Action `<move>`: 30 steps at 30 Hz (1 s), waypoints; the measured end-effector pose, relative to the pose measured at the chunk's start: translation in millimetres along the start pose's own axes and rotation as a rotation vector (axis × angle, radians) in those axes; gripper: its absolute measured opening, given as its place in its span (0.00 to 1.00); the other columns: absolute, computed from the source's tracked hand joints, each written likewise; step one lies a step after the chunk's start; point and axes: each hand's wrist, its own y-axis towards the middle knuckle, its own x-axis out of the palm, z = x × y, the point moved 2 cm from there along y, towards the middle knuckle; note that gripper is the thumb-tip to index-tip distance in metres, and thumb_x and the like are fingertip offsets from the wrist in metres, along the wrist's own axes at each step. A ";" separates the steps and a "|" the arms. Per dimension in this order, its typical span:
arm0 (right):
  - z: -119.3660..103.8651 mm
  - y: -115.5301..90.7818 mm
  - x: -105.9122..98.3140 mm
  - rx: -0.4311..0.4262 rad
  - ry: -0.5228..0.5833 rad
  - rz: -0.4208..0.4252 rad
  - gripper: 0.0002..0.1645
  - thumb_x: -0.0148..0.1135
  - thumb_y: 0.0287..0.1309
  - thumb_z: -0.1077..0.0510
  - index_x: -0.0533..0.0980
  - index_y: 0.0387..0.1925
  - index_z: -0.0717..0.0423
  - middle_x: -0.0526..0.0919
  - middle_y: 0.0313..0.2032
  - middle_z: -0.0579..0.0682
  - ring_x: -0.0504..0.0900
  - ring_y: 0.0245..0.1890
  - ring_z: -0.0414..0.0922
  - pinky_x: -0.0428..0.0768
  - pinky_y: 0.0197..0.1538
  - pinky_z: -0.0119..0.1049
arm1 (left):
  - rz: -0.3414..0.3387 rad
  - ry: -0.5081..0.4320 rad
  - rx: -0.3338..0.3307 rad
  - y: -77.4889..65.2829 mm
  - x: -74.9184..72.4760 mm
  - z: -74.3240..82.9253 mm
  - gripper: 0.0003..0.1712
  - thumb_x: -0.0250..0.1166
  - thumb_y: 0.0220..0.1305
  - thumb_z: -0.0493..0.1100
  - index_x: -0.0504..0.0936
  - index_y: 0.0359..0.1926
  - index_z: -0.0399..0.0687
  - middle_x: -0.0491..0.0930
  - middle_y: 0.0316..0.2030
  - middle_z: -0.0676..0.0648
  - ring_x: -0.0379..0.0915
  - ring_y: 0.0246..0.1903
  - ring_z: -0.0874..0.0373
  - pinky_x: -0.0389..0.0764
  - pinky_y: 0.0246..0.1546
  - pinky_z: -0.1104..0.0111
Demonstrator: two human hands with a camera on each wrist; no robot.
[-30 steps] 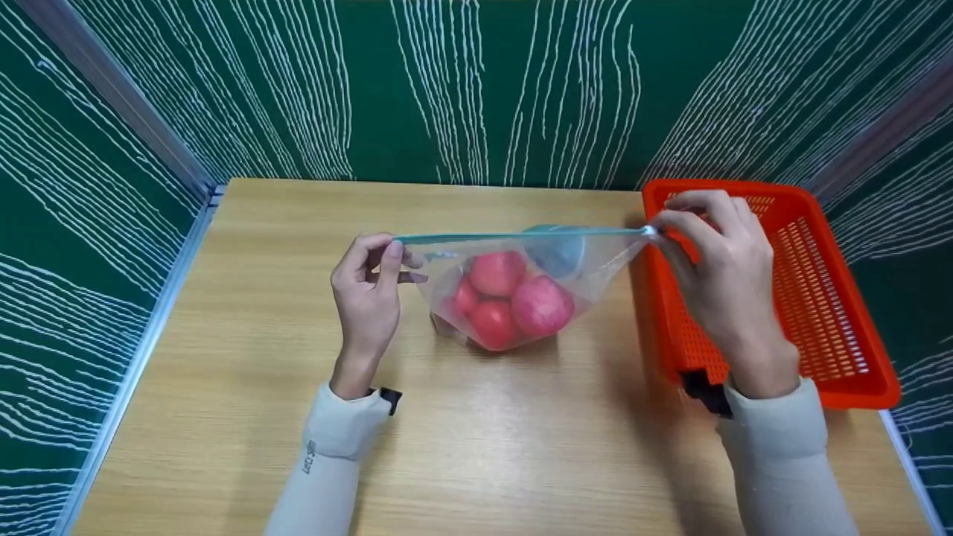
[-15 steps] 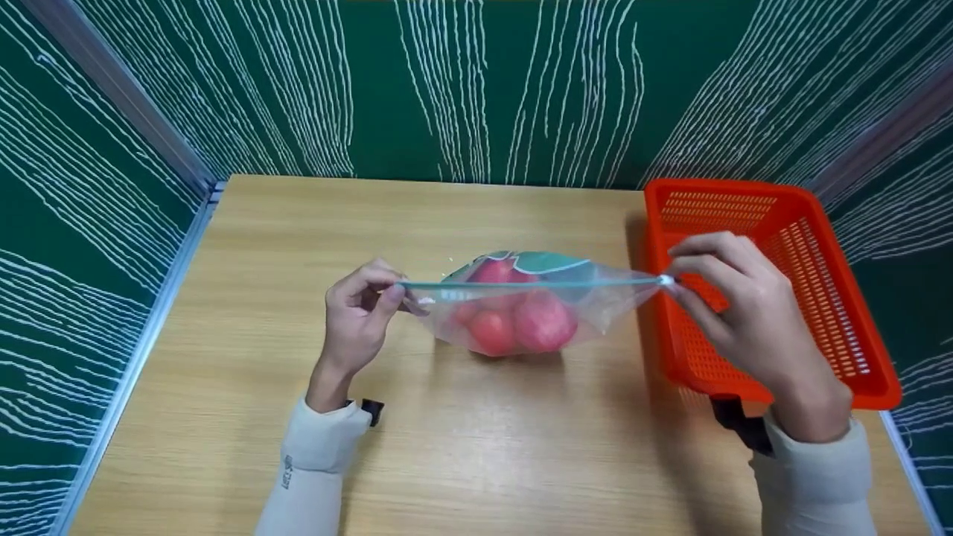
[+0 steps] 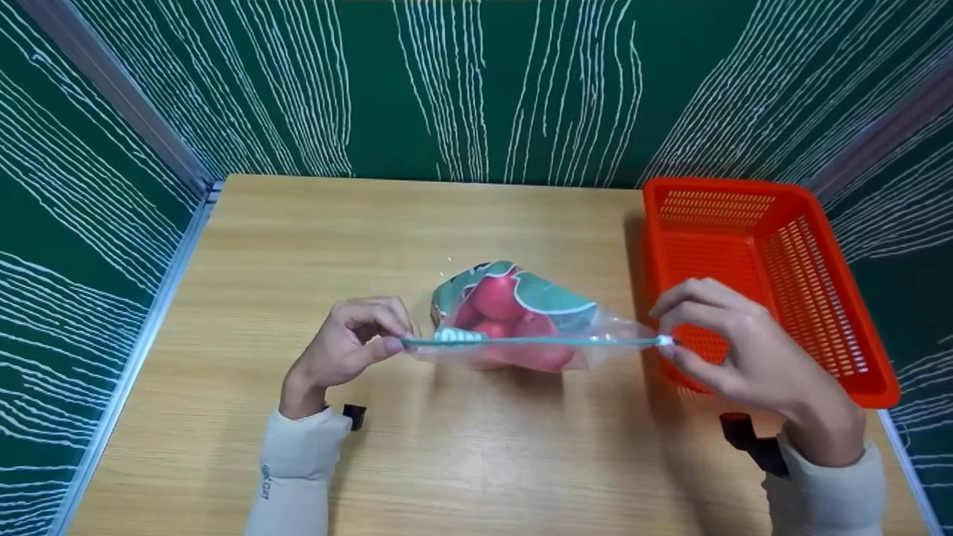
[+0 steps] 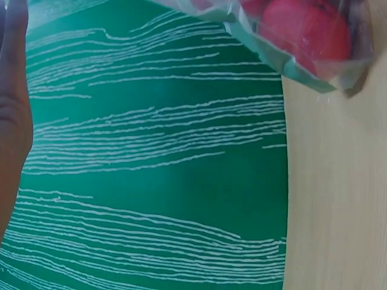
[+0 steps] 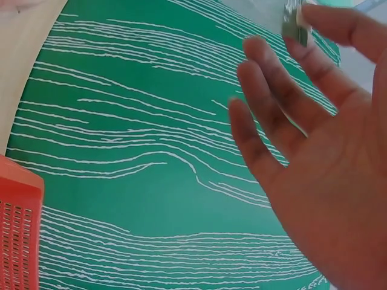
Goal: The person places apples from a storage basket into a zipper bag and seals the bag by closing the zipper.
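Note:
A clear zip bag (image 3: 555, 298) with green print holds several round red fruits (image 3: 497, 298), whose exact kind I cannot make out. Its teal zip edge runs straight between the two hands, level across the head view. My left hand (image 3: 348, 346) pinches the left end of that edge between thumb and fingers. At the right end, my right hand (image 3: 733, 353) pinches the small white zip slider (image 3: 664, 341) between thumb and forefinger; its other fingers stand apart in the right wrist view. In the left wrist view the bag's lower part (image 4: 290, 66) shows at the top, near the wooden tabletop.
An orange-red plastic basket (image 3: 770, 193) with slotted walls stands on the right of the wooden table (image 3: 320, 223), partly behind the right hand. Green panels with white wavy lines (image 3: 506, 89) enclose the table at the back and sides.
Both hands have brought the zip edge nearer to the person and moved slightly apart. The bag has tipped, so its green-printed far side now shows. The right hand keeps its pinch on the slider.

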 end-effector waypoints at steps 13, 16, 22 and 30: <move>9.1 -4.3 8.8 0.136 0.194 -0.300 0.17 0.71 0.64 0.61 0.83 0.41 0.29 0.83 0.47 0.32 0.80 0.47 0.37 0.84 0.49 0.32 | -0.064 -0.016 -0.153 -6.2 -13.2 -10.6 0.20 0.65 0.76 0.48 0.84 0.42 0.30 0.86 0.40 0.47 0.83 0.43 0.56 0.88 0.50 0.66; 20.2 1.1 9.6 0.165 0.229 -0.239 0.13 0.64 0.72 0.62 0.84 0.44 0.37 0.85 0.43 0.37 0.81 0.44 0.40 0.83 0.48 0.29 | 0.090 0.042 -0.287 -4.5 -18.3 -21.1 0.15 0.62 0.77 0.40 0.82 0.45 0.27 0.85 0.40 0.47 0.84 0.42 0.55 0.89 0.50 0.63; 43.0 20.4 23.3 0.401 0.111 -0.096 0.12 0.60 0.77 0.59 0.81 0.55 0.55 0.86 0.49 0.52 0.82 0.47 0.48 0.83 0.54 0.29 | 0.407 0.184 -0.657 -1.4 -24.2 -59.5 0.15 0.60 0.79 0.38 0.80 0.58 0.32 0.82 0.49 0.37 0.82 0.49 0.45 0.89 0.54 0.56; 58.2 51.8 80.2 0.559 0.171 -0.108 0.22 0.56 0.77 0.65 0.72 0.67 0.67 0.80 0.59 0.69 0.80 0.54 0.63 0.82 0.61 0.61 | 0.368 0.301 -0.866 -0.2 -14.9 -108.2 0.26 0.55 0.77 0.34 0.67 0.71 0.26 0.71 0.64 0.26 0.73 0.62 0.33 0.82 0.59 0.48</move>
